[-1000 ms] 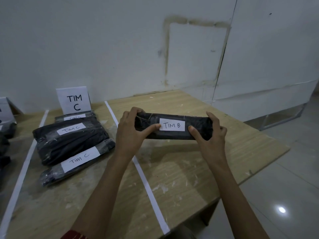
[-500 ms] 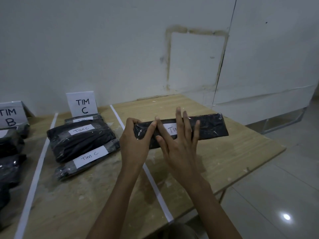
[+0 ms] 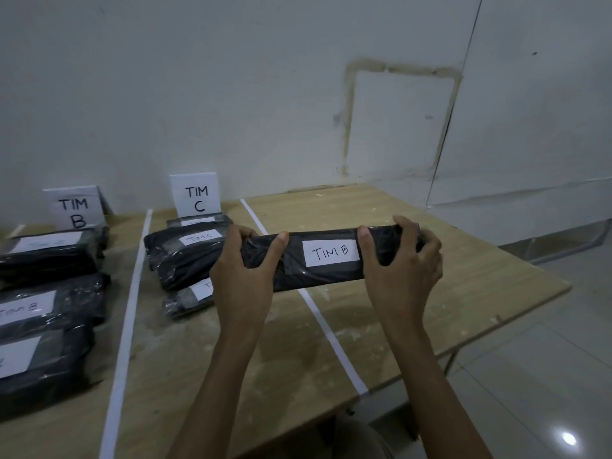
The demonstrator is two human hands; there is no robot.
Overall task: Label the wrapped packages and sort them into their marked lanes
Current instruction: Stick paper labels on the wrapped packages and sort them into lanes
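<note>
Open tabletop (image 3: pixel 490 279) lies right of the right tape line (image 3: pixel 331 336), which the held TIM B package (image 3: pixel 331 276) spans. Stacked TIM C packages (image 3: pixel 178 260) block their lane's back, its front bare. More TIM B packages (image 3: pixel 46 313) crowd the left lane.

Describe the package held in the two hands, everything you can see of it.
The package is a long, dark bundle wrapped in glossy, wrinkled clear film. A white paper label on its facing side reads TIM B in handwriting. It lies roughly level, left to right, apparently lifted above the wooden table, over a white tape line. The left hand grips its left end and the right hand its right end, thumbs on the front.
</note>
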